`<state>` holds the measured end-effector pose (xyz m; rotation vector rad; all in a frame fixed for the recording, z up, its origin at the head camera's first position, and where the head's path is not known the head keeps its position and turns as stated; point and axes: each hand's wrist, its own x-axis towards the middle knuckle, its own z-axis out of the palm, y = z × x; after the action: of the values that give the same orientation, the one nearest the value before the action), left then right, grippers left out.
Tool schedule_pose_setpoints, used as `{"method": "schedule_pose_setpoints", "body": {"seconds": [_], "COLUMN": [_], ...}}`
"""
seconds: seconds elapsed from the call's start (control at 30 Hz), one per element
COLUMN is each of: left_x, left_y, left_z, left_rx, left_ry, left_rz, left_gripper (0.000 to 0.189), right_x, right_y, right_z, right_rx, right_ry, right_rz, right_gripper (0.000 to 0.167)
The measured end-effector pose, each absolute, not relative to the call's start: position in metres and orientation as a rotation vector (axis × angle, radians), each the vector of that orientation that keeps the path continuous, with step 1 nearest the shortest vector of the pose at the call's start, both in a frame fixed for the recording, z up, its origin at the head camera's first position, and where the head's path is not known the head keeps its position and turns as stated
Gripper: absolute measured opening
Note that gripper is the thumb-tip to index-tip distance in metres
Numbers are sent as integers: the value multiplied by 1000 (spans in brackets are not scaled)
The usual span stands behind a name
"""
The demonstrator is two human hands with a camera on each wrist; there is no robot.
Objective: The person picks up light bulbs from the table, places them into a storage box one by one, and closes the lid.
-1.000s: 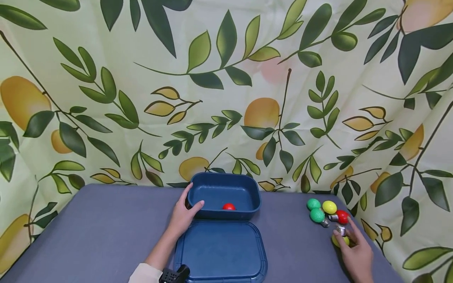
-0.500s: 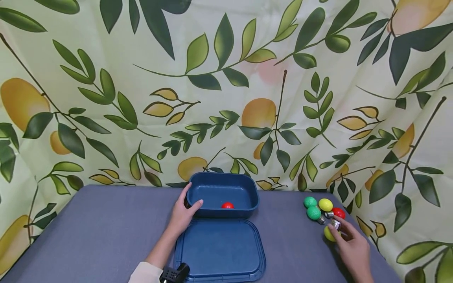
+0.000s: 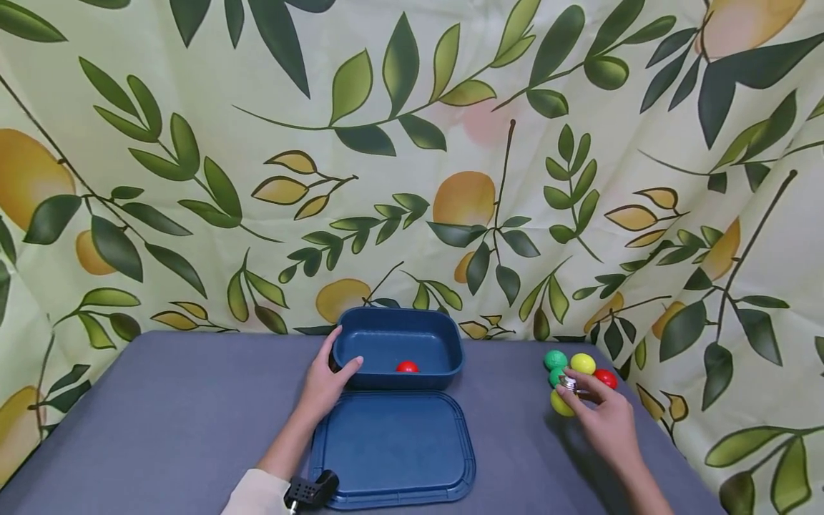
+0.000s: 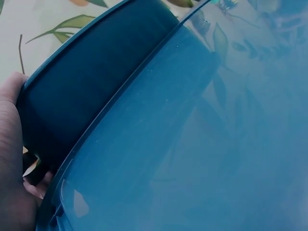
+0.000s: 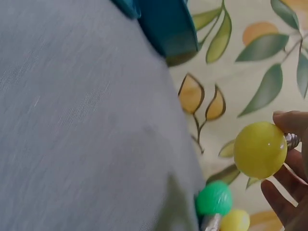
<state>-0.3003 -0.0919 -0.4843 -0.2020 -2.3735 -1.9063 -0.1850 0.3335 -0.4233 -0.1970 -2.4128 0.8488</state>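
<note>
With its fingers at the metal screw base, my right hand (image 3: 608, 423) holds a yellow light bulb (image 3: 561, 405) over the right part of the table. The right wrist view shows the yellow bulb's round glass (image 5: 260, 150) pointing away from the palm. My left hand (image 3: 324, 383) grips the left end of a blue rectangular box (image 3: 399, 381), thumb at the front corner and fingers along the outer side. Inside the box lies a red bulb (image 3: 407, 367), partly hidden by the front wall. The left wrist view shows the box's dark outer wall (image 4: 91, 82) beside the hand.
A blue lid (image 3: 394, 447) lies flat in front of the box. Behind the right hand sit two green bulbs (image 3: 556, 360), another yellow bulb (image 3: 583, 363) and a red bulb (image 3: 606, 379). A leaf-patterned cloth (image 3: 386, 164) hangs along the table's back edge.
My right hand has lifted the yellow bulb from beside the cluster and moved it left, now overlapping a green bulb in the head view. The left hand stays on the box.
</note>
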Motion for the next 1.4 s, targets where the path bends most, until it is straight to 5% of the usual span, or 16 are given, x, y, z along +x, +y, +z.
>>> {"method": "schedule_pose_setpoints", "body": {"seconds": [0.6, 1.4], "left_x": [-304, -304], "left_y": [-93, -94], "left_z": [-487, -486], "left_rx": [-200, -205], "left_ry": [-2378, -2374], "left_rz": [-1897, -1891], "left_gripper": [75, 74], "right_x": [-231, -279], "right_y": [276, 209], "right_z": [-401, -404], "right_rx": [168, 269], "right_ry": [-2486, -2421], "right_rz": [925, 1184], "right_gripper": [29, 29]}}
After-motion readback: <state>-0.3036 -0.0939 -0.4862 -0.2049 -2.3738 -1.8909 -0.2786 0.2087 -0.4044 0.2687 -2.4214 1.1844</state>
